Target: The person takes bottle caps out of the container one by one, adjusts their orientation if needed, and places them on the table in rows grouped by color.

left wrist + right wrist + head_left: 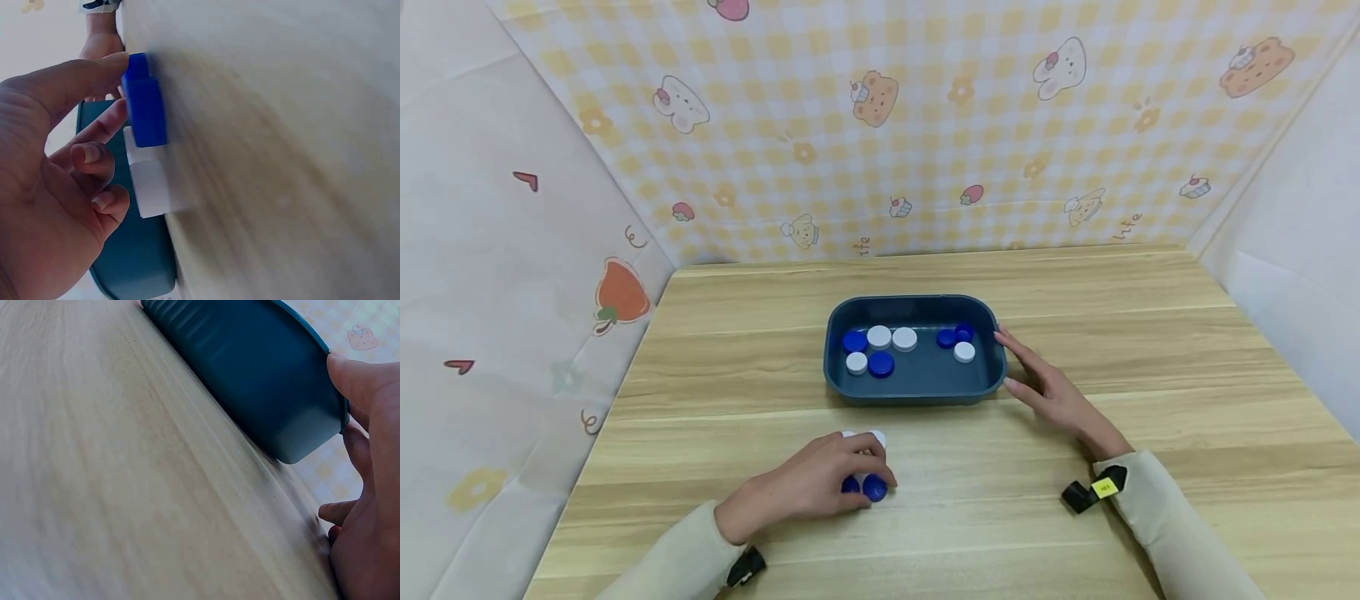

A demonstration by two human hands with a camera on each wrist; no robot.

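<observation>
My left hand (820,479) is low over the table, thumb and index finger pinching a blue cap (875,487) at its edges. Beside it sits another blue cap (147,115), and two white caps (150,187) stand just behind, partly covered by my fingers in the head view. Farther back is a dark teal tray (917,398) with rounded corners. My right hand (1056,396) touches the tray's right end, with extended thumb and index finger spread along the rim.
Inside the tray, larger blue caps (881,364) and white caps (905,339) cluster at left with a small white one (857,362). Small blue caps (946,338) and a white cap (964,352) lie at right. A patterned cloth (925,150) hangs behind the wooden table (1150,333).
</observation>
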